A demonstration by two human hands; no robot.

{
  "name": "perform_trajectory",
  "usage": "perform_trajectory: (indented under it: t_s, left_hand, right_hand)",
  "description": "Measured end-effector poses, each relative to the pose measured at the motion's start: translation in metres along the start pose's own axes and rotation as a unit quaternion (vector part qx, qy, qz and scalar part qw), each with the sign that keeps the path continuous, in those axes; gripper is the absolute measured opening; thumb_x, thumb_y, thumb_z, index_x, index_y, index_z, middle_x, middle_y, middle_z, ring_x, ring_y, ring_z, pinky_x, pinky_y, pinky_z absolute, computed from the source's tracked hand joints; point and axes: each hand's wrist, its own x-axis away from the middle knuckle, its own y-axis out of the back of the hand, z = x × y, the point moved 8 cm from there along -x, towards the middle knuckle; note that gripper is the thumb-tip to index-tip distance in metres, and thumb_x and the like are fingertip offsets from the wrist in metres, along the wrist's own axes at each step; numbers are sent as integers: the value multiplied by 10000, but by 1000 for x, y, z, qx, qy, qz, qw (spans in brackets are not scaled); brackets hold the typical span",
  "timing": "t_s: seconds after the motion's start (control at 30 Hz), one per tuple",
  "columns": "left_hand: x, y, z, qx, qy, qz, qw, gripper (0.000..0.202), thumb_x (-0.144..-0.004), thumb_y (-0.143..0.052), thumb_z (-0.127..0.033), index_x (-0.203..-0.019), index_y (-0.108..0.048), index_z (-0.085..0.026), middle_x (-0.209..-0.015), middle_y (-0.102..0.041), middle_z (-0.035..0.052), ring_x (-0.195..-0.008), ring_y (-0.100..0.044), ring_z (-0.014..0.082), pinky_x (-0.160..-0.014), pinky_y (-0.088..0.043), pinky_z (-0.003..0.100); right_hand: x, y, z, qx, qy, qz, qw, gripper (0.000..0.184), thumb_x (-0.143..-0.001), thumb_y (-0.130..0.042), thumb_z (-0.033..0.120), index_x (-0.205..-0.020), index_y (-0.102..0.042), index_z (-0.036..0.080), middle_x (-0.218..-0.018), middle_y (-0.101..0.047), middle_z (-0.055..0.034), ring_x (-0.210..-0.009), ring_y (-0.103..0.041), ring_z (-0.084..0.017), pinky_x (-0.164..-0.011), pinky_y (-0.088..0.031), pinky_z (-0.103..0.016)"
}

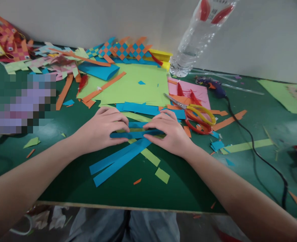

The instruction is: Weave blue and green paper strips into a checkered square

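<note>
Between my two hands a blue paper strip [135,135] is stretched sideways. My left hand [105,129] pinches its left end between thumb and fingers. At the other end, my right hand [170,132] pinches it the same way. Two more blue strips [120,159] slant toward the front left from below my right hand, lying on the green table. A light green strip [150,157] runs under them toward the right. Beside its tip rests a short green paper piece [162,175]. Wider blue strips [143,108] lie just behind my hands.
Scissors [198,116] with yellow and orange handles lie right of my right hand. Behind them are a glue gun [211,85] with a black cord and a water bottle [193,40]. Green sheets [138,84] and woven paper fish [121,48] sit at the back. Paper scraps are scattered around.
</note>
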Motion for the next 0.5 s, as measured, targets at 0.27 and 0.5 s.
perform_trajectory:
  t_s: [0.27,0.5]
  left_hand:
    - [-1,4,3,22,29,-18,999,279,-1069,-549,-439,-948,-702,-239,-895,-791,-12,-824,-711,178,-1001,-386,390]
    - [2,17,17,9,101,-77,992,359,-1062,-516,-529,-938,-746,-282,-875,-818,-3,-744,-715,196,-941,-484,433]
  right_hand:
    - [-2,19,3,-30,-26,-95,995,73,-925,-719,183,-947,-739,250,-814,-783,15,-759,-699,-167,-964,-524,-434]
    - [8,35,-29,-57,-208,-187,958,98,-877,-684,224,-966,-723,226,-827,-757,1,-758,-704,-167,-769,-576,-342]
